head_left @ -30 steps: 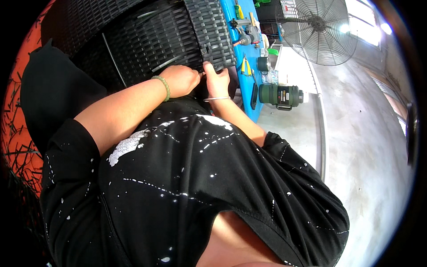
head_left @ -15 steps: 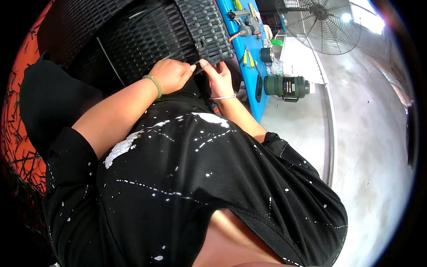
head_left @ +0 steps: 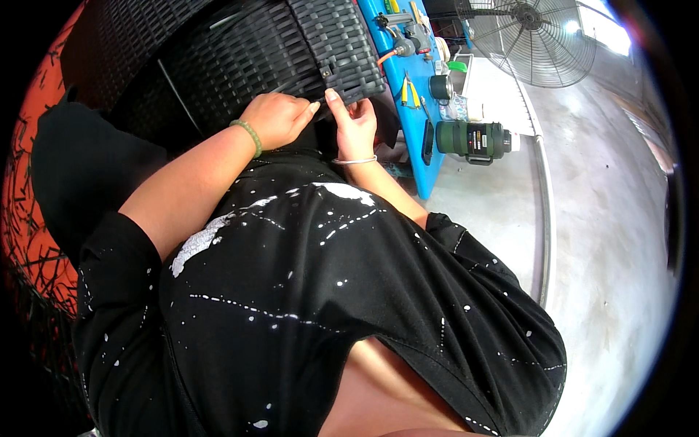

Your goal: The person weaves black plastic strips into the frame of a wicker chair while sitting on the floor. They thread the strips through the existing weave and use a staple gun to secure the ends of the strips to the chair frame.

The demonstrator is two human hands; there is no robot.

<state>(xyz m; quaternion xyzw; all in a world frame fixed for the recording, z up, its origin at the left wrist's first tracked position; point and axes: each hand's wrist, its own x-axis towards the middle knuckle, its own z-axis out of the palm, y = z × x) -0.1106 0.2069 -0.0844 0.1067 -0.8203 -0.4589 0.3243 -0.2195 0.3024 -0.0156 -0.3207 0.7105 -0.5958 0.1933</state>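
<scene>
A black woven wicker piece (head_left: 255, 62) lies across my lap, its near edge close to both hands. My left hand (head_left: 275, 120), with a green bead bracelet (head_left: 246, 137) at the wrist, is closed beside that edge, thumb and forefinger pinched. Whatever sits in the pinch is too dark to make out. My right hand (head_left: 355, 125), wearing a pale bangle (head_left: 355, 160), grips the wicker's corner edge, the thumb upright against it and the other fingers curled behind. Just above that thumb a small metal bracket (head_left: 327, 73) shows on the weave.
To the right, a blue table (head_left: 408, 109) carries yellow-handled pliers (head_left: 410, 91), a grey power tool (head_left: 415, 36) and a dark phone-like object (head_left: 427, 142). Beside it are a green cylinder (head_left: 470, 138) and a large fan (head_left: 535, 29). Orange material (head_left: 44, 240) strewn with black strips lies at left.
My right thumb has risen a little along the wicker edge. The hands stand slightly farther apart, the left having shifted slightly left. The view has tilted slightly.
</scene>
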